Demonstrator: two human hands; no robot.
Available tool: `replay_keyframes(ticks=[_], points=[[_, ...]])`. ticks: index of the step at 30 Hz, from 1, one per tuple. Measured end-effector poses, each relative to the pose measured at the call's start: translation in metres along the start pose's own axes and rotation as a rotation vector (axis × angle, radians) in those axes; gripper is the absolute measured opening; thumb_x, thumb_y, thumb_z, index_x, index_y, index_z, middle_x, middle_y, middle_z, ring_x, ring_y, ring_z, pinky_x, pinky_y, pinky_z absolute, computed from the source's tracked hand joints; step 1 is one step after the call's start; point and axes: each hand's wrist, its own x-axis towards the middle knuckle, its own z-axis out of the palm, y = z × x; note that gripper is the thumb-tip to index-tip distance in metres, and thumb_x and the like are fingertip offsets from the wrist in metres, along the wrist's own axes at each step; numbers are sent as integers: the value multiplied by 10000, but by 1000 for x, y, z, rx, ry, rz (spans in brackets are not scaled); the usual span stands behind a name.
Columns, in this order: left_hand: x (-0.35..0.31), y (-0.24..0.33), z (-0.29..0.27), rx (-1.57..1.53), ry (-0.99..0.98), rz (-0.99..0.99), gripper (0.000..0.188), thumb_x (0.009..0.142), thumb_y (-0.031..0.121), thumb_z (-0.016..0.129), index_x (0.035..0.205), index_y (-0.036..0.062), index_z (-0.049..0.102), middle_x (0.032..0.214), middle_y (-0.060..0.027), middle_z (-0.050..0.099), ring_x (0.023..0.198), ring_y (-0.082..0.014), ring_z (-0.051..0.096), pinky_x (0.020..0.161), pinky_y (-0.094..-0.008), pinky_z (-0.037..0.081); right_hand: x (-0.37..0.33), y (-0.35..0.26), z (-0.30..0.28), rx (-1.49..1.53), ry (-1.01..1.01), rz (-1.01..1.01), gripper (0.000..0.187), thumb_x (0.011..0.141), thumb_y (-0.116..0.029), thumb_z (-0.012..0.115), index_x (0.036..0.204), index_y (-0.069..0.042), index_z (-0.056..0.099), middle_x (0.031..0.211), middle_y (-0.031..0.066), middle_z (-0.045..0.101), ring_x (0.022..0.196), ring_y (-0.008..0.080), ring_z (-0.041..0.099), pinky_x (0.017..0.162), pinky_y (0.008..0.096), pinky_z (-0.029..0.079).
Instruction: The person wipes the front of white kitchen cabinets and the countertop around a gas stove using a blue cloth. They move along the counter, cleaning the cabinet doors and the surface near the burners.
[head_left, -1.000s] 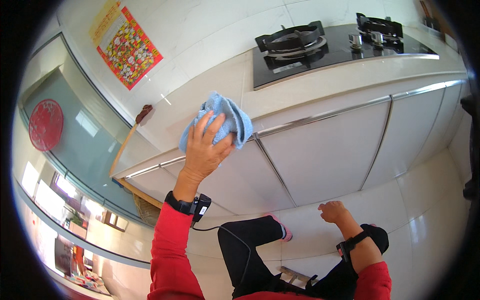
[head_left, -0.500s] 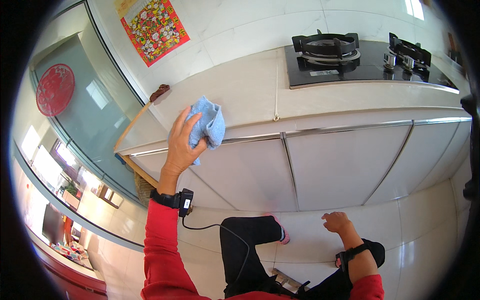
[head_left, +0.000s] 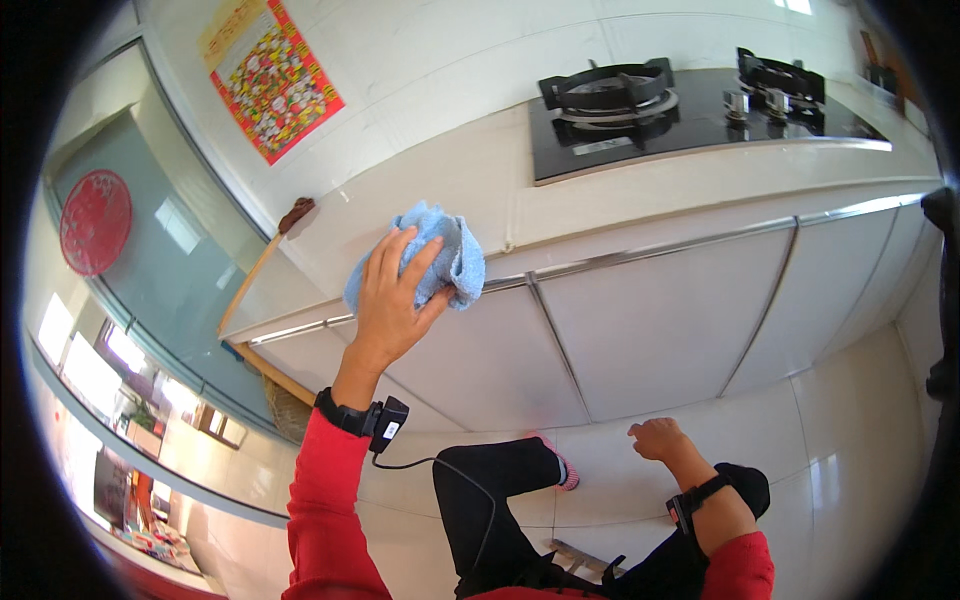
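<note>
- Kitchen setting: pale stone-topped desk [head_left: 430,195] with a long front edge, white flat-faced cabinet doors [head_left: 660,310] below, marbled white wall tiles [head_left: 440,85] behind.
- Black glass two-burner gas hob [head_left: 705,112] sits on the right part of the desk.
- Light-blue, soft-looking fabric cloth [head_left: 463,250] lies at the front edge of the desk, left of the hob and apart from it. Bunched; no clear long axis. Contact of its underside with the stone: hidden.
- Left hand [head_left: 392,305]: grasping the cloth from above, fingers spread over it, thumb on its near right side. Forearm reaches forward, so the cloth sits directly ahead of the wrist.
- Right hand [head_left: 657,440]: nothing seen in it; fingers curl loosely, but cannot tell how far they close. Held low, near the right knee, well apart from the desk.
- Key relation: cloth lies forward and left of the right hand, under the left. Of the two hands, the left is clearly nearer, already in contact.
</note>
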Motion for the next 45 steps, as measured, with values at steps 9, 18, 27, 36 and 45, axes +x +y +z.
replay_keyframes(ticks=[9,18,27,36,45], points=[[45,62,19,-49,25,133,666,761,201,786,1368,149,519,1381,-173,457,1282,-412,422,1044,-506,367,5,-2,5,-36,8,8,356,872,-227,545,1211,-180,644,1105,111,698,1060,295,658,893,460,497],[88,117,36,-22,38,266,672,782,142,759,1395,131,485,1364,-193,458,1256,-411,442,1037,-502,376,-7,-7,-11,11,19,3,264,896,-181,554,1113,-133,696,1170,101,687,1112,270,648,863,425,510],[142,174,59,-56,71,384,649,800,175,738,1395,142,482,1322,-196,502,1238,-406,465,1017,-491,403,-6,-12,-14,-12,28,22,261,894,-158,578,1106,-139,729,1183,50,698,1111,247,656,833,411,513],[190,231,83,-51,105,456,606,814,203,719,1367,124,484,1280,-186,531,1213,-379,485,973,-473,430,-13,-12,-18,20,32,30,236,900,-164,599,1085,-153,745,1188,31,698,1112,240,653,795,415,499],[233,286,104,-10,137,495,580,819,242,711,1345,129,492,1238,-161,555,1173,-350,518,934,-452,459,-19,-12,-20,8,21,22,257,908,-173,612,1133,-153,733,1230,32,680,1144,244,635,803,423,485]])
